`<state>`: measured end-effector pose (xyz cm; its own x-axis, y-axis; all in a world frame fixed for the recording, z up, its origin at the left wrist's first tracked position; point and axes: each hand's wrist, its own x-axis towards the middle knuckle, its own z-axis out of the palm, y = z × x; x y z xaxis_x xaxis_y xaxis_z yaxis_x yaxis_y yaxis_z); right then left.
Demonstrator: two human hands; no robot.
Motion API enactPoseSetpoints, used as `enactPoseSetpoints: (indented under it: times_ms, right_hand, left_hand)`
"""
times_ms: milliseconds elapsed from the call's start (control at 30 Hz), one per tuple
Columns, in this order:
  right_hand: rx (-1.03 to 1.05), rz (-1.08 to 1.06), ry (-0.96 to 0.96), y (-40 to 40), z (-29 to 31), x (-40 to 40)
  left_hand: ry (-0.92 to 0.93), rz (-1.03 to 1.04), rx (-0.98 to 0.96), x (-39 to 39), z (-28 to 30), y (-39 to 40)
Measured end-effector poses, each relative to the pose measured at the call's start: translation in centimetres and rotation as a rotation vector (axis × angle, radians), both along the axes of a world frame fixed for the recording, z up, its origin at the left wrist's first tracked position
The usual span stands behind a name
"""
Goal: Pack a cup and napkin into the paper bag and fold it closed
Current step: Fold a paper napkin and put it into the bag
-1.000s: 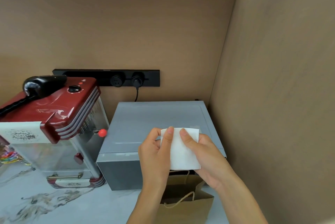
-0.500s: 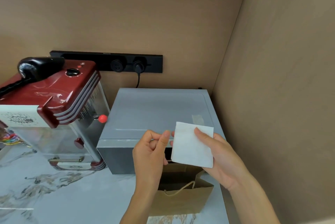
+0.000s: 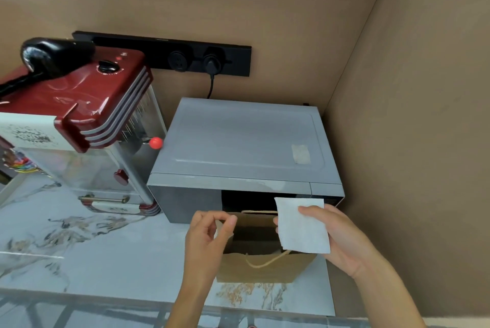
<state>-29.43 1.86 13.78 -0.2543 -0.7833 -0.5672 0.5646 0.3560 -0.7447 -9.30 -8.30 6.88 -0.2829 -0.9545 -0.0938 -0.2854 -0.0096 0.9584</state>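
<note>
The right hand point(image 3: 342, 240) pinches a white napkin point(image 3: 302, 225) between thumb and fingers, above the open mouth of the paper bag point(image 3: 262, 266). The left hand point(image 3: 209, 237) grips the bag's left rim with thumb and forefinger. The bag stands upright on the marble counter point(image 3: 106, 261), just in front of the grey microwave point(image 3: 244, 142).

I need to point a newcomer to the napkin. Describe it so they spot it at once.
Start at the grey microwave in the corner; the brown paper bag stands open before it. Above the bag's right side, the right hand holds the napkin: the only white, flat square there.
</note>
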Motion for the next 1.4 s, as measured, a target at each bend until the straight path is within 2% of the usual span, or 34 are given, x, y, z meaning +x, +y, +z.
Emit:
enactPoseSetpoints:
  times_ms: [100,233,467,600,733,833,900,1067,1233,1400]
  right_hand:
    - [0.003,-0.016,0.025,-0.2,-0.6,0.2]
    - [-0.013,-0.117,-0.039,-0.1,-1.8,0.2]
    - [0.084,-0.132,-0.037,0.5,-3.4,-0.5]
    - [0.198,-0.080,0.082,0.0,-3.7,-0.3]
    - [0.307,0.110,0.270,-1.4,-3.8,0.9]
    - [0.376,0.352,0.563,-2.3,-3.2,2.1]
    - [0.404,0.480,0.667,-2.9,-2.8,2.9]
    - [0.521,0.644,0.725,-5.2,-4.0,4.0]
    - [0.550,0.785,0.822,-8.1,-8.7,4.4]
    - [0.584,0.863,0.786,-9.6,-12.5,4.9]
  left_hand:
    - [-0.074,-0.067,0.033,-0.2,-1.1,0.2]
    - [-0.203,-0.162,0.059,-0.4,-2.6,-0.3]
    - [-0.167,-0.278,0.169,-0.3,-2.7,-0.7]
    - [-0.138,-0.334,0.229,0.0,-3.1,-0.7]
    - [-0.144,-0.352,0.234,0.4,-3.5,-0.4]
    - [-0.181,-0.350,0.221,0.5,-3.5,-0.3]
    - [-0.182,-0.351,0.223,0.5,-3.6,-0.3]
    - [-0.129,-0.379,0.216,1.0,-4.3,-0.4]
    - [-0.115,-0.398,0.188,1.1,-4.3,-0.5]
    - [-0.065,-0.442,0.231,1.2,-4.0,-0.5]
